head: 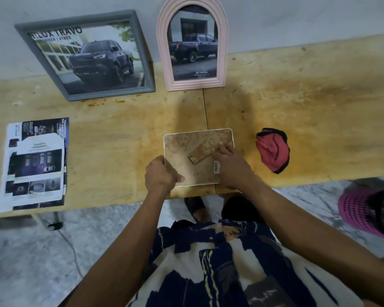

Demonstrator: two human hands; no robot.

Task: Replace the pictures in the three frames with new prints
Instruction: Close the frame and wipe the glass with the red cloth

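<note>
A white-rimmed frame (182, 147) lies face down near the table's front edge, its brown backing board up. My left hand (161, 175) grips its lower left corner. My right hand (230, 165) rests on the right side of the backing, fingertips touching the end of the brown stand flap (201, 154). A grey square frame (87, 55) with a dark pickup print leans on the wall at the back left. Beside it stands a pink arched frame (192, 44) with another pickup print. A pile of printed sheets (34, 162) lies at the left.
A crumpled red cloth (273, 150) lies right of the white frame on the yellow wooden table (308, 107). A pink perforated basket (359, 211) stands on the floor at the right. A cable (69, 244) runs over the floor below the table's left part.
</note>
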